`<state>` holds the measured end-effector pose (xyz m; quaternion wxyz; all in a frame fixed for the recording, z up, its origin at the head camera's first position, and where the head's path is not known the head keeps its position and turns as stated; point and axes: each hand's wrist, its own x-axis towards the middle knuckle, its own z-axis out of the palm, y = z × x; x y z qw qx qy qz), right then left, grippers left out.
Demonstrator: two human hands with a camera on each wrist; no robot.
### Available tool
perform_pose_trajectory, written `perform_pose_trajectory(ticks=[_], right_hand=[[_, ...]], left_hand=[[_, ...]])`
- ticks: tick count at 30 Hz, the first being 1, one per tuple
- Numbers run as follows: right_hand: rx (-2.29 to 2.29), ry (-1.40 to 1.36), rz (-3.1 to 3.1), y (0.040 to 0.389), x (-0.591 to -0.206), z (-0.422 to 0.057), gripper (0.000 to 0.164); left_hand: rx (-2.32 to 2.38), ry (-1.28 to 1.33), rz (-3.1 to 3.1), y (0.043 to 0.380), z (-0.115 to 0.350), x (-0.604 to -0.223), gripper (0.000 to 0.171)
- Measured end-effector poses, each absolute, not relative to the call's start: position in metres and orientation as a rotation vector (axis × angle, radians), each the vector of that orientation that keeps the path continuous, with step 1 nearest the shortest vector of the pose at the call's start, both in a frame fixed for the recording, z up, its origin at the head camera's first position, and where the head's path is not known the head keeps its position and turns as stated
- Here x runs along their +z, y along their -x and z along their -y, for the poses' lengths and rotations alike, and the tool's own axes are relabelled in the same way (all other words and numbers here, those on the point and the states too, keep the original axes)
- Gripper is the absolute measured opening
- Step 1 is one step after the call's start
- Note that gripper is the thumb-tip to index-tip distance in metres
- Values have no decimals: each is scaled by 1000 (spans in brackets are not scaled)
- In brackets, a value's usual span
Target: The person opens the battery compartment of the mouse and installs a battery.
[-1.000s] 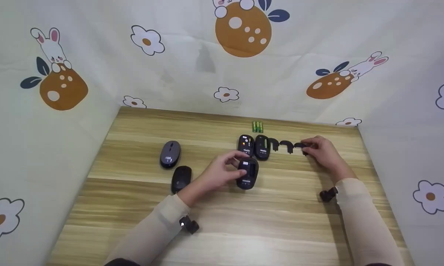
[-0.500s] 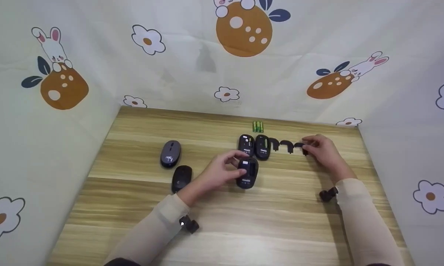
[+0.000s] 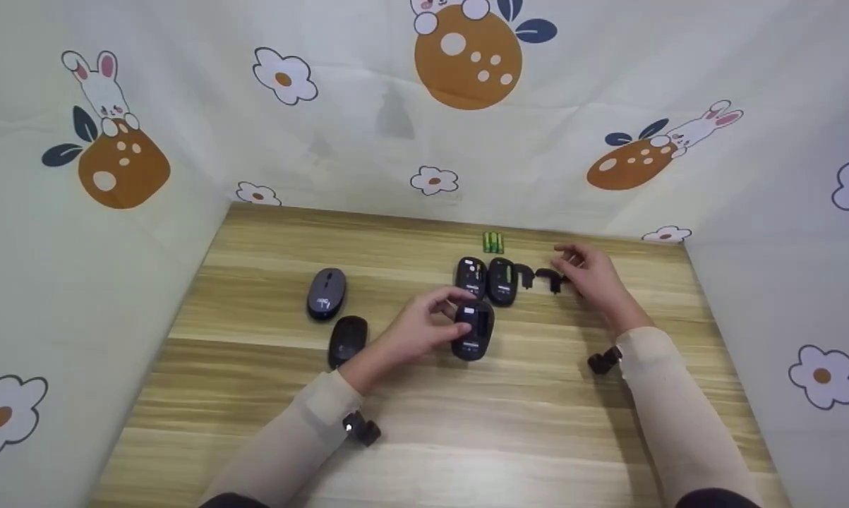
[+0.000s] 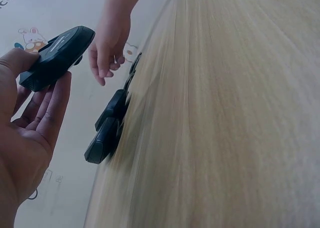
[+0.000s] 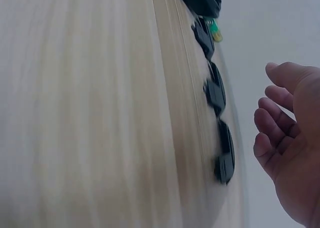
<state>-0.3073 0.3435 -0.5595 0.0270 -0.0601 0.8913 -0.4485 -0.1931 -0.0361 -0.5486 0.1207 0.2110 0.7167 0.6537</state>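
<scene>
A pale sheet [image 3: 205, 92] printed with oranges, rabbits and flowers encloses a wood-grain table [image 3: 495, 430], where a person in beige sleeves [image 3: 678, 409] works over several computer mice. The left hand [image 3: 413, 328] grips a dark mouse [image 3: 474, 339] between thumb and fingers — its underside turned up, a dark recess showing, and the left-wrist view finds it raised off the table. The right hand [image 3: 593, 279], fingers loosely bent and holding nothing, hovers over the right end of a row of small parts. At left, a grey mouse [image 3: 326, 291] and a black mouse [image 3: 348, 340] sit top side up, the latter near the left wrist. Beyond the raised mouse, two upturned mice [image 3: 502, 293] lie side by side. The row itself — three black covers [image 5: 216, 95] — runs from those two toward the right hand. Green batteries [image 3: 493, 243] stand grouped behind.
</scene>
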Motion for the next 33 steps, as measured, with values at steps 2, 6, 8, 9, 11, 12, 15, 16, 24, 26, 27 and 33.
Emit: perform_pose_trajectory(ticks=[2,6,8,9,11,12,15,16,24,26,27,33], right_hand=[[-1364,228,-2754,313,-558,-334,40],[-1350,272,-2730,323,-556,-317,41],[-1344,299,-2721,328,-555,-309,41],[-1335,311,-2719,330,-554,-306,41],[-1313,338,-2723,334,-554,-300,41],[-1299,350,-2727,336,-554,-297,41],[-1248,380,-2733,342,-554,-289,42],[-1234,391,-2732,344,-554,-287,42],[-1183,442,-2725,360,-559,-267,45],[-1158,447,-2727,363,-560,-264,46],[-1139,451,-2733,364,-561,-263,46],[-1068,421,-2715,370,-562,-261,51]], left_hand=[[1916,-633,-2101,193,36,-549,47],[1913,-629,-2112,193,37,-550,47],[1912,-618,-2109,193,38,-550,47],[1912,-612,-2108,193,38,-549,47],[1911,-599,-2104,193,38,-549,48],[1912,-596,-2103,193,38,-549,48],[1912,-593,-2102,193,39,-549,48],[1912,-596,-2101,193,39,-548,48],[1911,-605,-2114,194,40,-548,48],[1914,-601,-2112,194,40,-549,48],[1915,-600,-2110,194,40,-549,48],[1927,-582,-2093,195,40,-551,47]])
